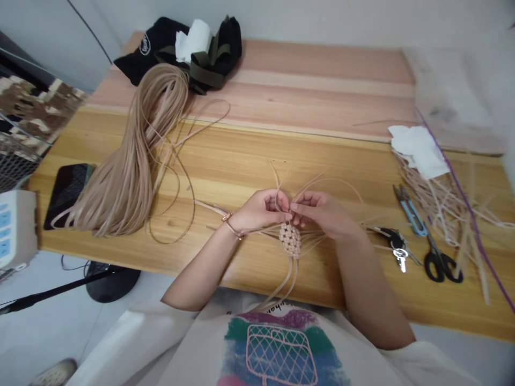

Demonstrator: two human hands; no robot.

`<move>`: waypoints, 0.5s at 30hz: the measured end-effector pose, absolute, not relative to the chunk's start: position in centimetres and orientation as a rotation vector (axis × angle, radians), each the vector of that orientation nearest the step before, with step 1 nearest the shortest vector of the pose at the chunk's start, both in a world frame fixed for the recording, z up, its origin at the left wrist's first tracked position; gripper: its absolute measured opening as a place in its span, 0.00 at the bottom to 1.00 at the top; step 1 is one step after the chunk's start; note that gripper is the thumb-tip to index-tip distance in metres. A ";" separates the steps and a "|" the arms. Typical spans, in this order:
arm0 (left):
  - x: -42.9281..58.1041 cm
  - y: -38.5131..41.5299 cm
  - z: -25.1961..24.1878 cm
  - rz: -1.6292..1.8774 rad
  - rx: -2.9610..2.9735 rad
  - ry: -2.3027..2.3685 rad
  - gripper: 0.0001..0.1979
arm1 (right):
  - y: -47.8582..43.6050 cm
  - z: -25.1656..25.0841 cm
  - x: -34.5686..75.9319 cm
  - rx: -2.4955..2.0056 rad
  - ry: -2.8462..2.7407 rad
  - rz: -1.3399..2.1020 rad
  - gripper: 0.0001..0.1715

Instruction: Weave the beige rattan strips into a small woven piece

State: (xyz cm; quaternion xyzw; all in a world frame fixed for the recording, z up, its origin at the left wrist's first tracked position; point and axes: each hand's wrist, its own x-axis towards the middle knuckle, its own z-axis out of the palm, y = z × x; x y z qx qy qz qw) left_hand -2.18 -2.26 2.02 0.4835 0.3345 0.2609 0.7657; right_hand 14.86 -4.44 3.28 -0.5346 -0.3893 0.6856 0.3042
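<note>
Near the table's front edge lies a small woven piece (pixel 290 239) of beige flat cord, with an open lattice pattern. Loose strands fan out from it to both sides, upward, and down toward my shirt. My left hand (pixel 270 208), a bracelet on its wrist, pinches cord strands at the top end of the weave. Close beside it, almost touching, my right hand (pixel 311 210) also pinches strands there. Both hands have their fingers closed. The exact crossing of the strands between the fingertips is partly hidden.
A big bundle of beige cord (pixel 120 161) lies left, partly over a phone (pixel 66 187). Behind it sits a black bag (pixel 225 48) with a tissue roll (pixel 195 40). To the right are blue snips (pixel 411 212), black-handled scissors (pixel 442 265), keys (pixel 399 254) and cord scraps (pixel 426 198).
</note>
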 end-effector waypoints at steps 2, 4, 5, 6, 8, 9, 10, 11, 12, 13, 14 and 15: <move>-2.2 -2.2 2.0 0.553 1.044 0.718 0.16 | -4.5 3.2 14.9 -1.417 -1.034 1.813 0.20; -2.2 -2.2 2.1 0.566 1.029 0.728 0.16 | -4.5 3.1 14.9 -1.416 -1.020 1.811 0.20; -2.2 -2.2 2.1 0.573 1.018 0.741 0.16 | -4.5 3.1 14.9 -1.418 -1.007 1.813 0.20; -2.2 -2.2 2.2 0.575 1.004 0.761 0.16 | -4.5 3.1 14.9 -1.421 -0.991 1.815 0.20; -2.3 -2.3 2.4 0.569 0.978 0.824 0.16 | -4.6 3.3 15.0 -1.430 -0.958 1.826 0.21; -2.4 -2.4 2.6 0.571 0.972 0.863 0.18 | -4.6 3.4 15.0 -1.434 -0.947 1.832 0.22; -2.5 -2.6 2.8 0.578 0.979 0.899 0.20 | -4.6 3.5 14.9 -1.439 -0.944 1.835 0.22; -2.7 -2.8 3.0 0.591 1.000 0.927 0.25 | -4.6 3.7 14.9 -1.443 -0.947 1.836 0.23; -2.9 -3.1 3.3 0.605 1.033 0.946 0.31 | -4.6 3.8 14.8 -1.446 -0.952 1.833 0.23; -3.0 -3.4 3.5 0.617 1.071 0.956 0.38 | -4.7 4.0 14.8 -1.449 -0.956 1.828 0.23; -3.2 -3.7 3.7 0.623 1.106 0.961 0.43 | -4.7 4.1 14.7 -1.451 -0.954 1.818 0.23; -3.3 -4.0 3.7 0.624 1.136 0.963 0.47 | -4.8 4.1 14.6 -1.450 -0.947 1.809 0.23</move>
